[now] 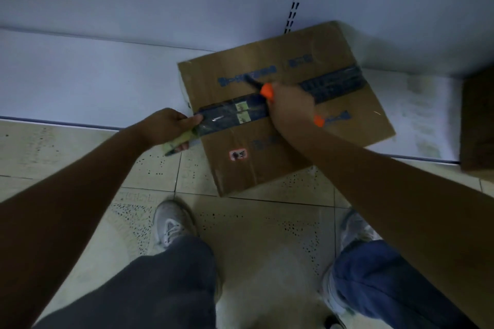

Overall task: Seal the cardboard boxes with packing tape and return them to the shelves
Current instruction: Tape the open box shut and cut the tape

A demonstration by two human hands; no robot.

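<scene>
I see open shelf [88,80] left of the cardboard box [280,125]. At the frame's right edge, a second box [478,125] blocks passage.

A low, flat, pale white shelf [93,83] sits just above the floor. A flat brown cardboard box with dark tape along its top [280,147] lies on the shelf, with its near corner sticking out over the speckled beige tiled floor [254,224]. Another brown box [478,120] sits on the shelf at the right edge.
</scene>
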